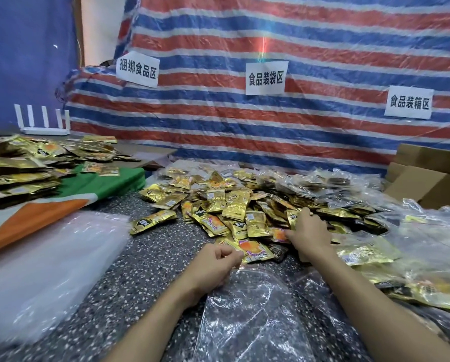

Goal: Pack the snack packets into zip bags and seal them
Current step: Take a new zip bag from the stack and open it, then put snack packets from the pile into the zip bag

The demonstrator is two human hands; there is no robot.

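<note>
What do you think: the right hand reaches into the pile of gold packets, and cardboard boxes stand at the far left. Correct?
Only the side is wrong: the head view shows the cardboard boxes at the far right. The right hand does reach into the pile of gold packets.

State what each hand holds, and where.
Left hand pinches the clear zip bag at its mouth edge; right hand rests on the packet pile, grip unclear.

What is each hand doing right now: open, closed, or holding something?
Left hand: closed, pinching the zip bag at its mouth.
Right hand: closed round snack packets in the pile.
</note>
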